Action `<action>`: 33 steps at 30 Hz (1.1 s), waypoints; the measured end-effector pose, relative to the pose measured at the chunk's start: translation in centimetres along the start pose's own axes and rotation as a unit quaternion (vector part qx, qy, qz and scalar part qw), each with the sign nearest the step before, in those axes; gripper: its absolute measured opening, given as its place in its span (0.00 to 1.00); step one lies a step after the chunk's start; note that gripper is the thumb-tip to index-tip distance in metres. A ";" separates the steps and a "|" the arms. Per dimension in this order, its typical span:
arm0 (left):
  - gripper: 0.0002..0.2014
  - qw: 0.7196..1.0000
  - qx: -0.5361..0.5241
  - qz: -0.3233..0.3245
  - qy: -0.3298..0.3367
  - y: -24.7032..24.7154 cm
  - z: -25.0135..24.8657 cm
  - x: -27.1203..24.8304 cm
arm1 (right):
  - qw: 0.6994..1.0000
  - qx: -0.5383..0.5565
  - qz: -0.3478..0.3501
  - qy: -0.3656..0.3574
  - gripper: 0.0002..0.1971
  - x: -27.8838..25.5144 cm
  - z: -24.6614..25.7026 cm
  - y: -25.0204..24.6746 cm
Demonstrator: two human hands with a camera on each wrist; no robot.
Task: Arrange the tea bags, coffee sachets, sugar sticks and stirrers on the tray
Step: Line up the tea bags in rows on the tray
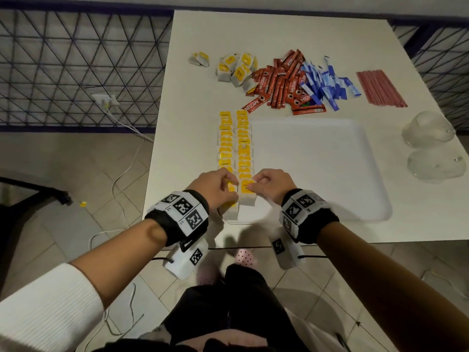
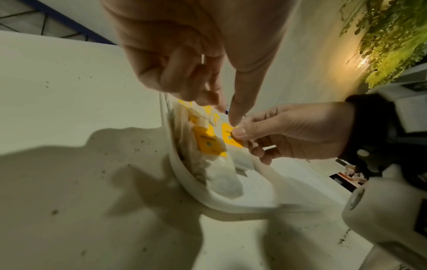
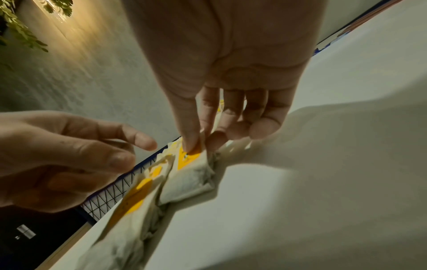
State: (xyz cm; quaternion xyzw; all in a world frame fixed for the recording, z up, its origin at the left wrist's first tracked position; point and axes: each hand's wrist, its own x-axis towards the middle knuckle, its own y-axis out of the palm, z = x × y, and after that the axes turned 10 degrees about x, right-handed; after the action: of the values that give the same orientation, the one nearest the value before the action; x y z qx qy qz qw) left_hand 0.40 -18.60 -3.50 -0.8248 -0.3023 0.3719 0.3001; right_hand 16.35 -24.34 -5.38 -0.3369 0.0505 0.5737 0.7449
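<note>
Two rows of tea bags [image 1: 234, 143] with yellow tags lie along the left side of the white tray [image 1: 317, 161]. My right hand [image 1: 253, 184] pinches the yellow tag of the nearest tea bag [image 3: 191, 175] in the right row between thumb and forefinger. My left hand [image 1: 229, 182] hovers over the near end of the left row, fingers loosely curled and holding nothing, its thumb tip beside the right thumb. Loose tea bags [image 1: 236, 69], red coffee sachets [image 1: 279, 82], blue sugar sticks [image 1: 327, 82] and pink stirrers [image 1: 380, 88] lie on the table beyond the tray.
Two clear plastic cups [image 1: 429, 130] lie at the table's right edge. A small cluster of tea bags [image 1: 199, 59] sits at the far left edge. The tray's near edge lies close to the table's front edge. Cables run across the tiled floor on the left.
</note>
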 end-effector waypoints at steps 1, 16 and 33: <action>0.13 1.000 0.030 0.002 -0.008 -0.1 -0.1 0.2 | 1.000 0.003 0.005 0.003 0.12 0.2 0.0 0.0; 0.31 0.947 0.322 0.016 -0.005 1.1 -3.0 1.4 | 0.998 0.018 0.057 -0.027 0.14 1.3 -0.8 -0.2; 0.12 0.975 0.218 0.041 -0.021 -8.3 -6.3 5.4 | 0.986 -0.091 0.119 -0.073 0.13 7.7 8.7 -8.5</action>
State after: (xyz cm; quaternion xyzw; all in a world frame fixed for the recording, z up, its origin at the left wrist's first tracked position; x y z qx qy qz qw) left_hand 5.99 -11.11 3.56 -0.7434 -0.1860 0.4580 0.4505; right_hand 23.75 -14.10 1.55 -0.3521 -0.0170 0.6836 0.6391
